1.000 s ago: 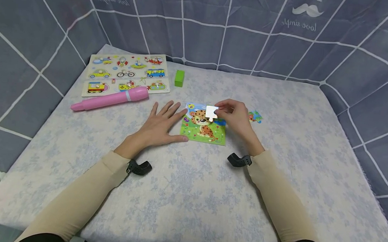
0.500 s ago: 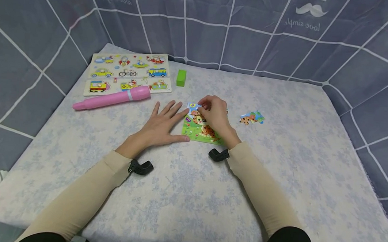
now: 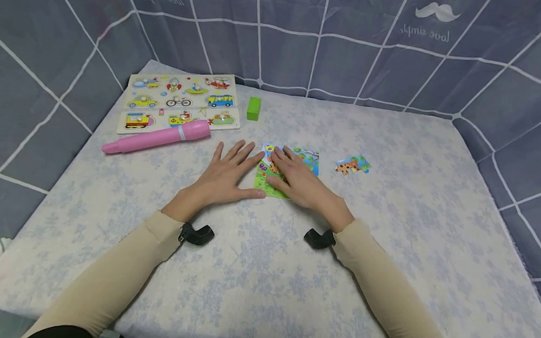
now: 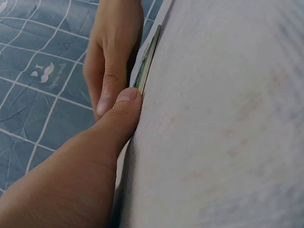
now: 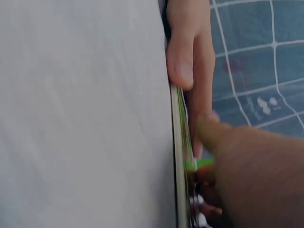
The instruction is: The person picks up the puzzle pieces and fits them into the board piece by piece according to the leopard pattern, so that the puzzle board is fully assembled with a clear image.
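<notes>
A small leopard jigsaw puzzle (image 3: 310,159) lies flat on the cloth-covered table, its thin edge showing in the left wrist view. My left hand (image 3: 223,175) is spread out at its left side, with thumb and fingertips touching the border. Over the puzzle's middle lies my right hand (image 3: 301,182), fingers extended and nothing pinched; it hides much of the leopard. Two or so loose puzzle pieces (image 3: 353,165), touching or overlapping, rest on the cloth to the right. In the right wrist view the right hand (image 5: 259,166) looks blurred above the board.
At the back left is a wooden peg board (image 3: 177,100) with vehicle pictures. A thick pink pen-shaped toy (image 3: 157,138) lies along its front edge. Behind the puzzle stands a green block (image 3: 253,109). Grey checked curtain (image 3: 286,52) borders the table's back and sides.
My right hand turned over a white-backed piece, set it on the puzzle's upper part and released it, then flattened over the puzzle. The left hand kept its place.
</notes>
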`<state>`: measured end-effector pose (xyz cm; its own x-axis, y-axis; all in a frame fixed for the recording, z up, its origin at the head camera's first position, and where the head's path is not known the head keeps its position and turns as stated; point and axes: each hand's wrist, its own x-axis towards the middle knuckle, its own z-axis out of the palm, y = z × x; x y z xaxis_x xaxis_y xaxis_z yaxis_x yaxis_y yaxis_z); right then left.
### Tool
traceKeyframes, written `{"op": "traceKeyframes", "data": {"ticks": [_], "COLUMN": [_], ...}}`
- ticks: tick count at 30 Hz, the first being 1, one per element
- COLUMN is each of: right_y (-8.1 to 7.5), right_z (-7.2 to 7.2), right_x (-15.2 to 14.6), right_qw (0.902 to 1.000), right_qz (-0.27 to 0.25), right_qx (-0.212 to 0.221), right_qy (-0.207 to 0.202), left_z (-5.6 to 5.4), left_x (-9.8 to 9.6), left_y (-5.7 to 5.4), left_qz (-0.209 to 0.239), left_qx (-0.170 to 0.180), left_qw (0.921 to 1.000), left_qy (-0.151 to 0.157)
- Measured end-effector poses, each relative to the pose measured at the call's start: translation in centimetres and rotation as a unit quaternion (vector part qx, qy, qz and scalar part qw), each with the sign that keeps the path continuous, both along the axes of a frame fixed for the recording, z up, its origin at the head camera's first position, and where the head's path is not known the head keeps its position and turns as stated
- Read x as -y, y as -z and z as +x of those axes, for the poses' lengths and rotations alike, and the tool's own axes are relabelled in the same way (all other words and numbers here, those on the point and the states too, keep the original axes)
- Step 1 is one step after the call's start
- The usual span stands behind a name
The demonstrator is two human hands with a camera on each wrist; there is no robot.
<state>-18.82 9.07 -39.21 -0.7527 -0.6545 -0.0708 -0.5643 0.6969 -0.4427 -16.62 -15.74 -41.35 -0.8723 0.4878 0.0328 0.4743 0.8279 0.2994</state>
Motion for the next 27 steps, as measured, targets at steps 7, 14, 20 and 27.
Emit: {"op": "traceKeyframes", "data": {"ticks": [7,14,20,27], "right_y": [0.1,-0.6,-1.2,0.0], "right_z": [0.8,1.0,0.0,0.1], "right_x": [-0.3,-2.7,-6.6,-10.5], "right_qw": [0.9998,0.9981,0.9923,0.9692], "right_qz": [0.017,-0.039,-0.071,-0.123], "right_qx": [-0.009,-0.016,-0.014,-0.061], "right_qy": [-0.003,0.045,0.101,0.204], "left_z": [0.1,0.2,0.3,0.3], "left_x": [-0.2,-0.1,0.0,0.1], "left_y": [-0.3,-0.4,-0.3,-0.3], "left_qz": [0.0,0.001,0.003,0.004], "left_qx": [0.004,0.003,0.004,0.005], "left_qw": [1.0,1.0,1.0,1.0], "left_qy": [0.001,0.002,0.0,0.002]}}
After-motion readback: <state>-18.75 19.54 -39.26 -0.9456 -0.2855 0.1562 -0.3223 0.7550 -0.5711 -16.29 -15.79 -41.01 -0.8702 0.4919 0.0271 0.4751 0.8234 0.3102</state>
